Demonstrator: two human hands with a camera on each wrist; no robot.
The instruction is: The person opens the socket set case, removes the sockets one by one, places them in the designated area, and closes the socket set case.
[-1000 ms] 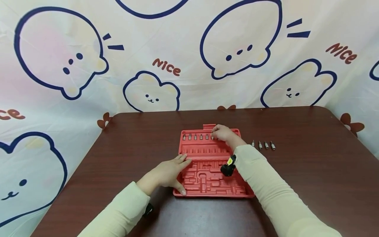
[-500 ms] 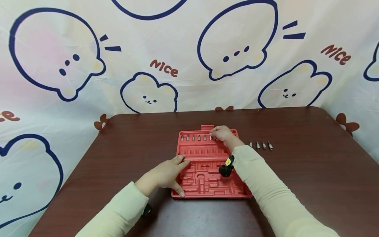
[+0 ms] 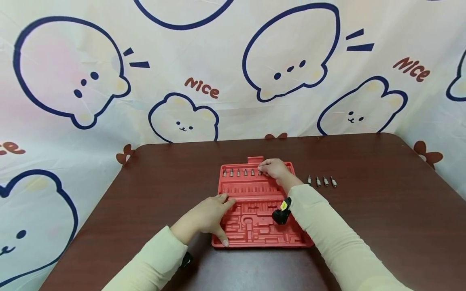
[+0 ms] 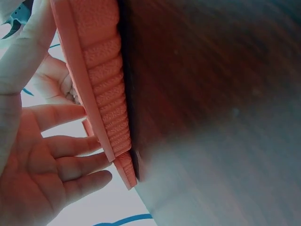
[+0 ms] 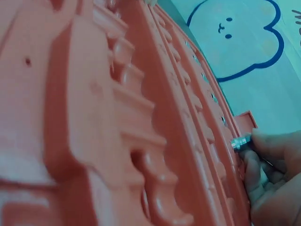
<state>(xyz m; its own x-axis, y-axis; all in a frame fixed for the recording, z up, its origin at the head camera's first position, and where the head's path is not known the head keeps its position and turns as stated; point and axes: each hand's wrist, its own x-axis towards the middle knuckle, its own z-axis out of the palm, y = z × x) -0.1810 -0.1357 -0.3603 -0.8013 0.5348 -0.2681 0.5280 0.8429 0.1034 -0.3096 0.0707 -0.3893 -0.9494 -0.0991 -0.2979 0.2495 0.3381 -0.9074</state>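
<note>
An unfolded red plastic tool case (image 3: 251, 236) lies on the table with moulded recesses facing up. My left hand (image 3: 208, 214) rests along its left edge, thumb at the near corner; in the left wrist view its straight fingers (image 4: 75, 146) touch the case's side. At the far row of slots, my right hand (image 3: 275, 169) pinches a small metal screwdriver bit (image 5: 241, 143) between thumb and fingertips, right at a slot. Several similar bits (image 3: 238, 172) stand in line in the slots to its left. The slots right of the pinched bit are partly hidden by the hand.
Several loose metal bits (image 3: 325, 181) lie in a row on the brown table (image 3: 364, 218), right of the case. A red latch tab (image 3: 255, 159) sticks out at the case's far edge. A printed cloth (image 3: 233, 113) hangs behind the table.
Both hands keep nearly the same place on the case, the right still pinching the bit at the same slot. The head view has shifted slightly.
</note>
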